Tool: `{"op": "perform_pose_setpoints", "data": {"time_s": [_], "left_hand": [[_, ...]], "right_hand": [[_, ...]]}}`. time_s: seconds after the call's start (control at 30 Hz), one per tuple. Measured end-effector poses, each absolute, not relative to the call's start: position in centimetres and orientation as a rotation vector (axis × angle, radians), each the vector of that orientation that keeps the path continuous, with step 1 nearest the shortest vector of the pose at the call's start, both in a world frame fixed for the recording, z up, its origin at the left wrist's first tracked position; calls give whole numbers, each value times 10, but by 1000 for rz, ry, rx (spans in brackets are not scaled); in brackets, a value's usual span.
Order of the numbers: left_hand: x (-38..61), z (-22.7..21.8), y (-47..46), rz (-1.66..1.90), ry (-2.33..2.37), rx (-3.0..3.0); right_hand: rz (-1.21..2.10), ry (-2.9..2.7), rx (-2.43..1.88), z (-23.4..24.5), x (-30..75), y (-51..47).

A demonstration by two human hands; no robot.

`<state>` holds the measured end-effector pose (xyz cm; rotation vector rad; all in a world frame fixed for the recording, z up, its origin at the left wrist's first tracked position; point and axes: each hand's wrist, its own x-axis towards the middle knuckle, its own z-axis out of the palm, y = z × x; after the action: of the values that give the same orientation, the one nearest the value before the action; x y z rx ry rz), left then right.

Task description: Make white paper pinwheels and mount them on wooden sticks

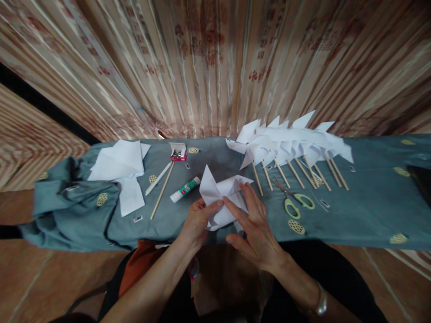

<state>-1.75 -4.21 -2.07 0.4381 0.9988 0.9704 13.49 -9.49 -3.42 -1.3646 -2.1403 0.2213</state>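
A partly folded white paper pinwheel lies on the grey-blue cloth at the table's near edge. My left hand pinches the paper's lower left part, fingers closed on it. My right hand lies over the paper's right side, its fingers stretched out and pressing a flap down at the centre. A white glue stick with a green label lies just left of the paper.
A row of finished white pinwheels on wooden sticks lies at the back right. Green-handled scissors sit right of my hands. Loose white sheets, two sticks and a small red box lie to the left. A striped curtain hangs behind.
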Motion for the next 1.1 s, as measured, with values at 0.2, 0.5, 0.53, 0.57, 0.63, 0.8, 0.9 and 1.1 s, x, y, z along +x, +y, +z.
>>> {"op": "perform_pose_setpoints", "data": {"time_s": [0.2, 0.5, 0.53, 0.57, 0.63, 0.8, 0.9, 1.1], "left_hand": [[-17, -19, -43, 983, 1016, 454], [-14, -17, -43, 1012, 1037, 472], [-14, -17, -43, 1013, 1038, 471], [-14, -17, -43, 1015, 1039, 471], [-14, -17, -43, 1014, 1036, 473], [-15, -19, -43, 1021, 1022, 474], [-15, -19, -43, 1021, 1018, 465], [-15, -22, -42, 1027, 1013, 451]], "right_hand": [[187, -2144, -1368, -34, 135, -95], [129, -2166, -1380, -33, 133, -94], [130, -2166, -1378, -33, 133, -94], [131, -2165, -1378, -33, 133, -94], [132, -2164, -1379, -32, 133, -94], [113, -2162, -1367, -30, 133, -94], [81, -2157, -1367, -29, 134, -93], [25, -2071, -1353, -18, 142, -93]]}}
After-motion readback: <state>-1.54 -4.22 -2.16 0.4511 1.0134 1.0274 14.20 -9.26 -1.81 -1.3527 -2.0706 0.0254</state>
